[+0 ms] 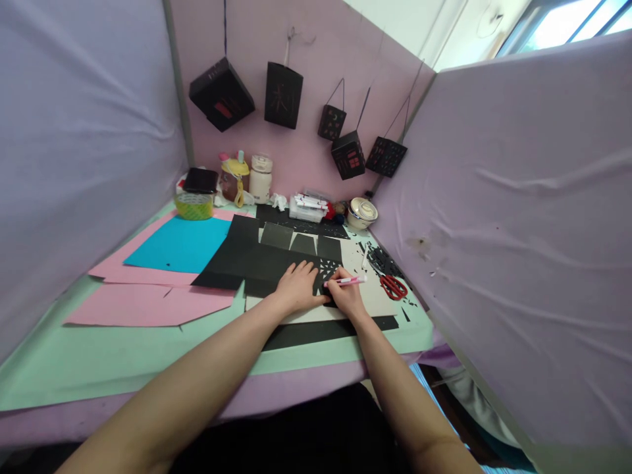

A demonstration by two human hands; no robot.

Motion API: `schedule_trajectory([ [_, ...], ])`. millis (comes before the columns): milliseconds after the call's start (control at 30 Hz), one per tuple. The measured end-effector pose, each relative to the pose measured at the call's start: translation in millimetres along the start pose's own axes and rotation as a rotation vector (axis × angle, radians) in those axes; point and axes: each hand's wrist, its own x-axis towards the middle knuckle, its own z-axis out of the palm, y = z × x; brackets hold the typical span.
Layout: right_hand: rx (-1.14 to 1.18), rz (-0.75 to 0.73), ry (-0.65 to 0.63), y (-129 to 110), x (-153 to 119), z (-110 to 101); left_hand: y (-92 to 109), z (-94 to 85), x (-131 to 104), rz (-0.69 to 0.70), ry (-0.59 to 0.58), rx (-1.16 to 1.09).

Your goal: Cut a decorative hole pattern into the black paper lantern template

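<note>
My left hand (pixel 297 289) lies flat with its fingers spread, pressing on a sheet of black paper (pixel 232 257). Beside it, my right hand (pixel 347 294) is closed around a slim pink-and-white pen-shaped tool (pixel 351 280). The tool slants low over the paper's right part, next to a group of small cut-out shapes (pixel 328 266); I cannot make out its tip. Flaps are cut along the sheet's far edge. Under the sheet is a white board (pixel 378 299), with another black strip (pixel 316 334) showing at its near side.
Red-handled scissors (pixel 394 288) and a pile of black scraps (pixel 384 261) are at the right. Blue paper (pixel 180 243) and pink sheets (pixel 148 305) cover the left. A tape roll (pixel 194 206), a white bottle (pixel 261 179), a pen box (pixel 307 209) and a lidded bowl (pixel 362 213) line the back.
</note>
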Motion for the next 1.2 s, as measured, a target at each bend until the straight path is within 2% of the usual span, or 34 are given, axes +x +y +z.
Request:
schedule_trajectory([
  [200, 0.024, 0.104, 0.163, -4.6, 0.5, -4.0, -0.9, 1.2, 1.1, 0.0, -0.007, -0.004],
  [300, 0.022, 0.128, 0.194, -6.5, -0.4, -5.0, -1.0, 1.3, 1.0, -0.002, -0.003, -0.009],
  [533, 0.042, 0.198, 0.108, -6.0, -3.5, -6.6, -0.8, -0.6, -0.5, 0.0, 0.0, -0.011],
  [800, -0.002, 0.183, 0.127, -4.7, -3.1, -6.7, -1.0, 0.8, -0.6, 0.004, 0.018, -0.002],
  [1000, 0.058, 0.23, 0.076, -3.2, -2.8, -5.9, 0.6, -1.7, -1.3, -0.001, 0.003, -0.004],
  [1200, 0.108, 0.232, 0.078, -6.8, -4.0, -6.0, 0.2, -1.5, -1.6, -0.001, 0.014, 0.003],
])
